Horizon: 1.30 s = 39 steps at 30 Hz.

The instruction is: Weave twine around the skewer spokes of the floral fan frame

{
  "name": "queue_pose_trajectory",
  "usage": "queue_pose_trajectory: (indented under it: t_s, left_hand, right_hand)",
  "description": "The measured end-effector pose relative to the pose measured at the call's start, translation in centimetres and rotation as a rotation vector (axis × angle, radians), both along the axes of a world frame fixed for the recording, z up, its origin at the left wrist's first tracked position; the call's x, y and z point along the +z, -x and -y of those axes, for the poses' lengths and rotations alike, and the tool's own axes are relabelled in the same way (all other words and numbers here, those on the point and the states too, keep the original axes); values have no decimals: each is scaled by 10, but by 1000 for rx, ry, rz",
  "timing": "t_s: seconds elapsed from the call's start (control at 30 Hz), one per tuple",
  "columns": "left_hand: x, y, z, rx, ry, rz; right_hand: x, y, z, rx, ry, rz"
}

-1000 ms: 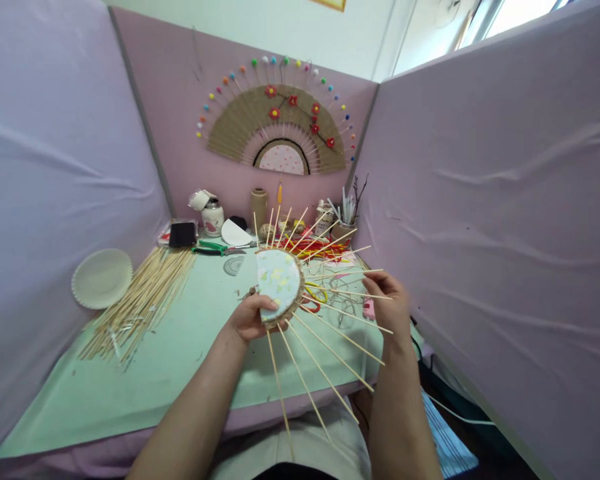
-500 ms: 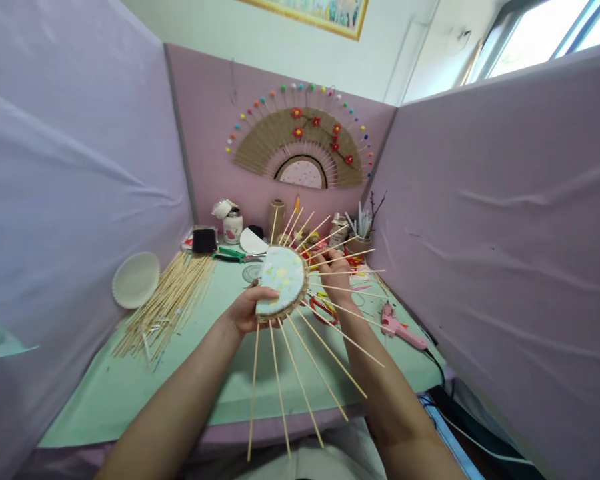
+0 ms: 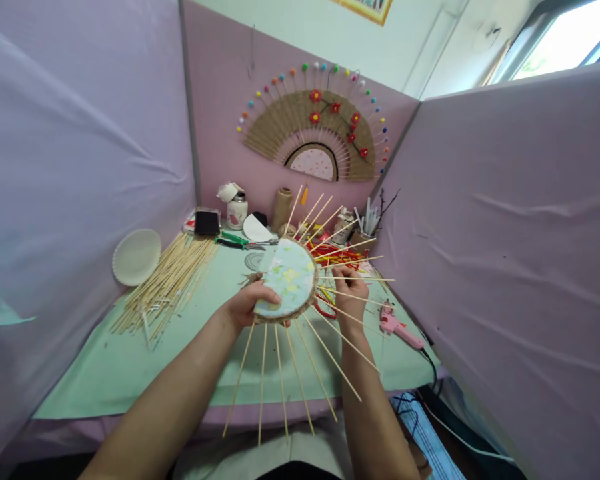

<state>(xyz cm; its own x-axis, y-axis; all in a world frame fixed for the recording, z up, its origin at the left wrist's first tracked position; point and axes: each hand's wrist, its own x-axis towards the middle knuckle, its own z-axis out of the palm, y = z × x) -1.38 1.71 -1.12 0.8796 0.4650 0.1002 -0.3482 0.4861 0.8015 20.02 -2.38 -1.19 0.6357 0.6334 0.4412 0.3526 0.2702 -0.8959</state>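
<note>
My left hand is closed on the straight edge of a half-round fan base, thumb on top. The base is covered in pale blue flowered cloth, with brown twine round its curved rim. Thin bamboo sticks spread out from that rim like rays. Among the sticks on the right side, my right hand has its fingers pinched on one stick near the rim. Red-handled scissors lie on the table, partly hidden beneath the sticks.
Loose bamboo sticks lie at left beside a white dish. Green-handled pliers, a jar and a twine spool stand behind. At right rests a pink glue gun. A finished fan hangs on the back panel.
My right hand has moved down along the rim, from the upper right sticks to a lower one. The fan base has turned slightly in my left hand, and the view has shifted.
</note>
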Motion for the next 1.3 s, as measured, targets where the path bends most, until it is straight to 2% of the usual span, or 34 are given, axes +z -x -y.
queue_pose_trajectory:
  t_s: [0.2,0.43,0.57,0.67,0.8,0.9,1.0,1.1,1.17,1.3]
  left_hand:
    - [-7,-6,1,-22,17,-5]
    - [-10,-13,4,-120,99,-5]
    - [-12,-13,4,-86,116,-14]
    - [-10,-10,1,-17,112,-27]
    - [-5,-3,-5,68,122,-14]
    - [-2,1,-9,114,130,29]
    - [-1,3,-11,139,143,52]
    - [-1,2,-10,137,156,36]
    - [-2,0,-9,105,160,14]
    - [-9,-7,-4,-22,160,-16]
  right_hand:
    - [1,-10,20,-73,-58,-44]
    - [-1,-12,27,-84,-32,-67]
    - [-7,-19,28,-60,-27,-55]
    - [-10,-29,30,15,-26,-94]
    - [-11,-47,39,235,17,-259]
    - [-5,-59,51,395,7,-377]
    - [5,-66,64,455,-65,-437]
    - [17,-68,71,438,-169,-436]
    - [22,-69,71,376,-238,-402]
    - [19,-73,60,190,-290,-361]
